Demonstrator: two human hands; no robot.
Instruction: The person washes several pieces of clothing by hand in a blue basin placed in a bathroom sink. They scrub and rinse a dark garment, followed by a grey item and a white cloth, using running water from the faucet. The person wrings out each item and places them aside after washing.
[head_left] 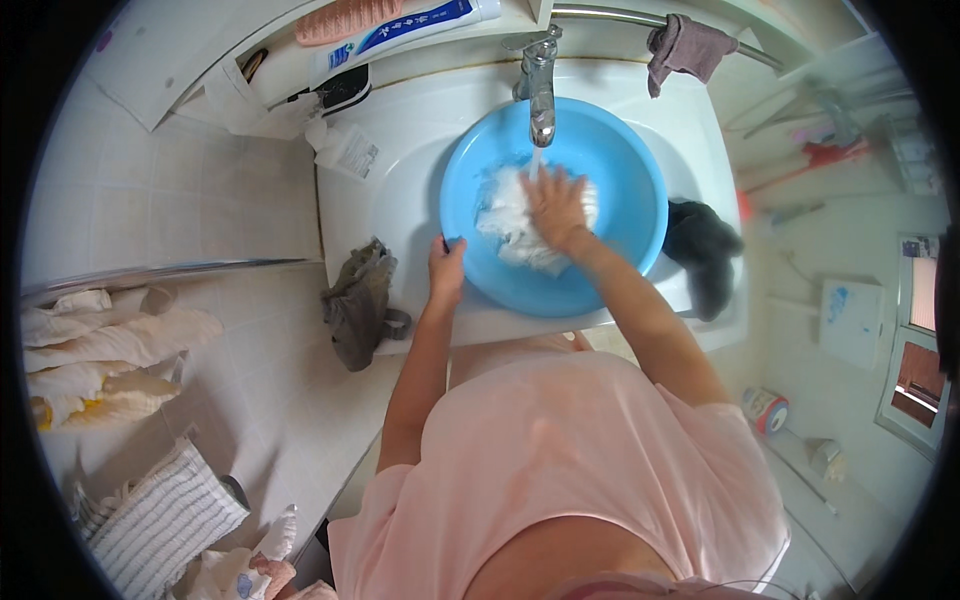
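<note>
A round blue basin (625, 215) sits in the white sink under a chrome faucet (540, 90). Water runs from the spout into it. Inside lies a wet, bunched white cloth (510, 225). My right hand (557, 208) rests on top of the cloth with its fingers spread, beside the water stream. At the basin's left side, my left hand (447, 268) grips the rim, thumb toward the inside; its other fingers are partly hidden by the rim.
A grey-green cloth (362, 305) hangs over the sink's left front edge. Dark wet fabric (705, 255) lies at the right. A mauve cloth (690, 52) drapes over the metal rail. A toothpaste tube (415, 30) lies on the shelf behind. Towels hang at far left.
</note>
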